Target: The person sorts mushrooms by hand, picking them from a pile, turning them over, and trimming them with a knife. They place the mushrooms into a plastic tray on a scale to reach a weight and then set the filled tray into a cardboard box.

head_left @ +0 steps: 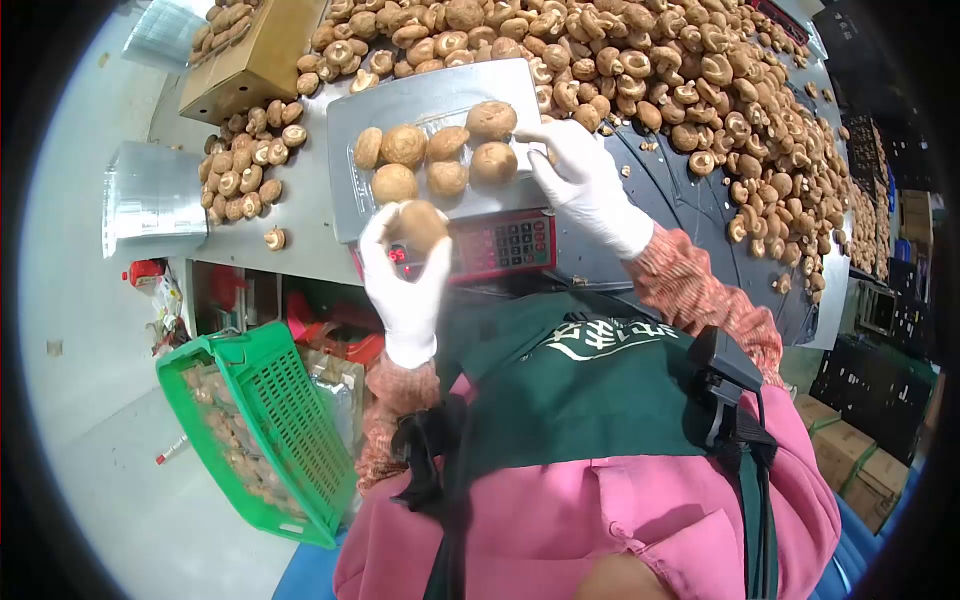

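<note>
My left hand (405, 285), in a white glove, grips a brown mushroom (422, 226) between thumb and fingers over the front edge of the scale. My right hand (580, 178), gloved in white too, is at the right edge of the scale's metal plate (345, 125), thumb and index finger apart beside two mushrooms (492, 119). Several mushrooms (403, 146) rest on the plate in a clear plastic tray. The scale's red front panel (500, 245) has a keypad and a lit display, partly hidden by my left hand.
A large mushroom pile (690, 60) covers the table's back and right. At the left are a smaller pile (240, 165), a cardboard box (250, 70) and stacked clear trays (155, 200). A green basket (290, 430) of bagged contents stands below, left.
</note>
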`<state>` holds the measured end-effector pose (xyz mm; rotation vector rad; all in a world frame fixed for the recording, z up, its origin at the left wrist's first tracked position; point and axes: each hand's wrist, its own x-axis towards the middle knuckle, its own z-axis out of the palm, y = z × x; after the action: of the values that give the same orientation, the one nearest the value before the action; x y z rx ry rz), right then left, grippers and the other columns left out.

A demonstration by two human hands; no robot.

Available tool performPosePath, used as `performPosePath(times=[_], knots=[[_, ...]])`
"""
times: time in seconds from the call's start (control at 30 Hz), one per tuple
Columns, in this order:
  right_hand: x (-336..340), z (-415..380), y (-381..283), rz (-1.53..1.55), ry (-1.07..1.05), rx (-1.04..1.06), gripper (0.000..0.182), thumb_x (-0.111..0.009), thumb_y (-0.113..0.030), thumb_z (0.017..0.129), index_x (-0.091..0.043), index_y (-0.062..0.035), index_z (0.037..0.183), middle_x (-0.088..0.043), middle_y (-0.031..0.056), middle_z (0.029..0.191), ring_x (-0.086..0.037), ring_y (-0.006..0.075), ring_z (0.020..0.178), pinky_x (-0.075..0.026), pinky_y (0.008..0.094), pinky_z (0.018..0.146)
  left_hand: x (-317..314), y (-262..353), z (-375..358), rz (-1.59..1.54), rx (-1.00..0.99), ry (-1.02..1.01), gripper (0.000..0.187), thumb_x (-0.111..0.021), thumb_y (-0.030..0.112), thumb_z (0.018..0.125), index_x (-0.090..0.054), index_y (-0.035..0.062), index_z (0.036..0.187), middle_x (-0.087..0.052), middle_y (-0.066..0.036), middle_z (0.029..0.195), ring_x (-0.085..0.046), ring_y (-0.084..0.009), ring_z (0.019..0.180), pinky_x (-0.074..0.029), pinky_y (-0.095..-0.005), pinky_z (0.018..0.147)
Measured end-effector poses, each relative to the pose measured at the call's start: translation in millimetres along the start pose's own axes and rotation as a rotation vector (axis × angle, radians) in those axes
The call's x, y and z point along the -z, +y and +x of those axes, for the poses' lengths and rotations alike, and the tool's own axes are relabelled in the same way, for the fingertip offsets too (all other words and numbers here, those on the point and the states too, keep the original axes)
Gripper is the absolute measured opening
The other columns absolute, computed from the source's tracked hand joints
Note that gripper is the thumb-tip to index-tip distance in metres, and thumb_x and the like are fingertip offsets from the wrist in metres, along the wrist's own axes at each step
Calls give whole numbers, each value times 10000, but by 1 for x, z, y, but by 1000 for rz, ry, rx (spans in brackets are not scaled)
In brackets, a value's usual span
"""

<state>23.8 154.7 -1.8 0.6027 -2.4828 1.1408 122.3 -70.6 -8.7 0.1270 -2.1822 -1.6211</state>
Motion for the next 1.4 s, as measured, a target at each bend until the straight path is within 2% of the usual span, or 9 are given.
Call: performPosePath(times=[0.2, 0.3, 0.43, 0.47, 0.7, 0.97, 1.13, 1.3, 1.4], knots=[[-44, 28, 8, -332, -171, 283, 442, -621, -356, 912, -588, -74, 1250, -582, 127, 1290, -490, 324, 1281, -308, 514, 1123, -31, -4, 84, 62, -100, -23, 540, -798, 115, 796, -563, -1, 1269, -616, -160, 1211, -590, -274, 1135, -441, -402, 1033], [-49, 19, 19, -315, -192, 329, 436, -663, -365, 872, -605, -93, 1209, -582, 114, 1263, -486, 310, 1283, -314, 524, 1124, -47, -22, 111, 268, -97, -186, 428, -748, 148, 864, -604, 12, 1243, -634, -159, 1239, -556, -244, 1219, -418, -379, 1068], [-50, 17, 22, -256, -177, 304, 397, -686, -359, 839, -611, -109, 1139, -578, 108, 1238, -488, 311, 1269, -317, 512, 1125, -58, -38, 111, 735, -551, -211, 468, -714, 272, 881, -615, 60, 1286, -643, -146, 1231, -561, -322, 1201, -346, -447, 1111], [-48, 17, 22, -220, -148, 280, 387, -687, -354, 836, -609, -112, 1128, -576, 107, 1235, -490, 313, 1261, -319, 509, 1125, -58, -42, 113, 748, -478, -267, 459, -669, 295, 903, -601, 63, 1293, -644, -107, 1199, -543, -339, 1210, -237, -574, 1151], [-31, 11, 29, -86, 97, 167, 425, -636, -161, 815, -566, -61, 1222, -557, 173, 1300, -512, 363, 1197, -369, 518, 1054, 11, -25, 131, 133, -148, -40, 346, -577, 98, 970, -591, -43, 1286, -652, -162, 1240, -592, -258, 1181, -423, -371, 1060], [-22, 23, 33, 39, 155, 68, 280, -550, -168, 946, -642, -68, 1192, -622, 164, 1258, -558, 338, 1204, -416, 441, 1044, 84, -12, 112, 349, -72, 174, 312, -588, 151, 1007, -638, -24, 1260, -670, -55, 1186, -618, -115, 1039, -488, -250, 868], [-34, 31, 22, 24, 86, 138, 279, -592, -164, 922, -637, -74, 1182, -627, 154, 1236, -575, 336, 1176, -430, 442, 1016, 84, -8, 95, 308, 15, 217, 259, -609, 111, 971, -675, -4, 1193, -712, -113, 1139, -647, -187, 1052, -489, -319, 943], [-53, 40, -12, -292, -116, 404, 382, -618, -190, 912, -617, -90, 1280, -606, 122, 1324, -546, 286, 1246, -375, 494, 1080, 13, -1, 79, 577, -449, -115, 296, -694, 92, 861, -684, 62, 1156, -676, -119, 1160, -608, -293, 1147, -393, -471, 1076], [-57, 24, 0, -322, -169, 430, 452, -686, -277, 833, -626, -75, 1232, -602, 107, 1300, -555, 254, 1234, -357, 506, 1104, -17, -12, 67, 623, -506, -256, 365, -723, 111, 839, -669, 95, 1200, -656, -90, 1220, -575, -283, 1212, -335, -504, 1133]])
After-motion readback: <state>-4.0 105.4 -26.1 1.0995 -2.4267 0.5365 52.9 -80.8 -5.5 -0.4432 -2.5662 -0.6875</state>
